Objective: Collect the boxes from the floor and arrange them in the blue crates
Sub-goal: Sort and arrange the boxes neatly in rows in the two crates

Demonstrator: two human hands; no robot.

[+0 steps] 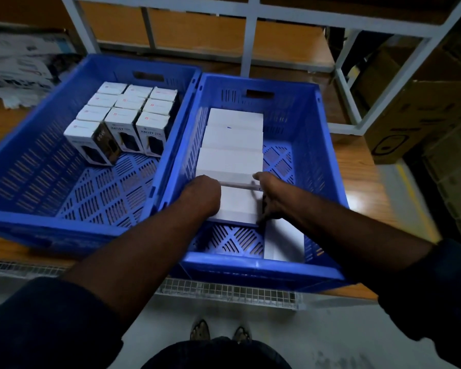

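Note:
Two blue crates stand side by side on a wooden table. The left crate (24, 166) holds several small white boxes (123, 118) packed upright at its far end. In the right crate (328, 161), several flat white boxes (232, 139) lie in a row along the left wall. My left hand (202, 193) and my right hand (272, 193) grip the two ends of the nearest white box (237, 203) in that row. Their fingers curl over its far edge. Another white box (284, 241) lies at the crate's near right.
A white metal shelf frame (248, 38) rises behind the crates. Brown cartons (416, 121) are stacked at the right, beside the table. Printed packages (16, 65) lie at the far left. A wire mesh edge (224, 291) runs below the table's front. My feet (221, 334) stand on grey floor.

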